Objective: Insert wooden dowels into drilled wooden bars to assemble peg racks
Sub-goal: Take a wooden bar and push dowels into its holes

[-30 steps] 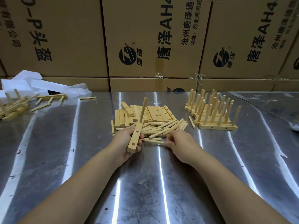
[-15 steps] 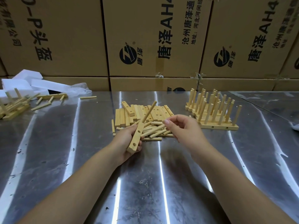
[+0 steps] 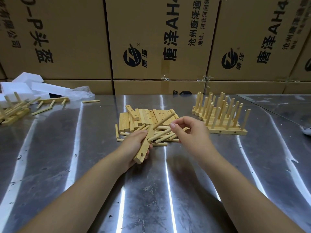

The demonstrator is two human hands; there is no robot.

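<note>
Over the surface (image 3: 159,190), toward its far edge, your left hand (image 3: 134,145) grips the bar (image 3: 143,151) while your right hand (image 3: 191,132) pinches a dowel (image 3: 159,136) at its hole, and a tilted entry may jam it.

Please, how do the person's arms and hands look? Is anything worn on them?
The left forearm and right forearm are bare; no sleeve shows. The left hand and right hand wear no gloves, and no ring, watch or bracelet is visible.
</note>
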